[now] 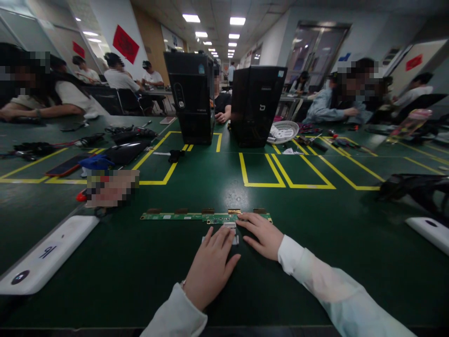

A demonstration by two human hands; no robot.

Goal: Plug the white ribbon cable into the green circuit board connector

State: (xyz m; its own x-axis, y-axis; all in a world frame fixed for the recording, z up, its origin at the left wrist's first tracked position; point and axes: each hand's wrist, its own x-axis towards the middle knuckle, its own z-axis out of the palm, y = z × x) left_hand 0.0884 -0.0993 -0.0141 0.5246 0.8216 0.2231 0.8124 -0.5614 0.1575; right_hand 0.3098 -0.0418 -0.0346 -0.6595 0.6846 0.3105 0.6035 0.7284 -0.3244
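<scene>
A long, narrow green circuit board (pixel 175 216) lies crosswise on the dark green table, with copper-coloured tabs along its far edge. My left hand (pixel 212 262) rests palm down just in front of it, fingers stretched out and thumb apart. Under those fingertips a small pale, flat piece (pixel 235 239) shows in part; its kind is unclear. A white connector (pixel 229 225) sits at the board's near edge, close to the fingers. My right hand (pixel 263 234) reaches over the board's right part, fingers extended and spread, fingertips at the board. Nothing shows gripped in either hand.
Two black computer towers (pixel 191 98) (pixel 257 105) stand at the back. White device casings lie left (pixel 49 255) and right (pixel 433 234). Yellow tape (pixel 263 184) marks rectangles. A white basket (pixel 283 131), cables and tools lie farther off. Several people sit around.
</scene>
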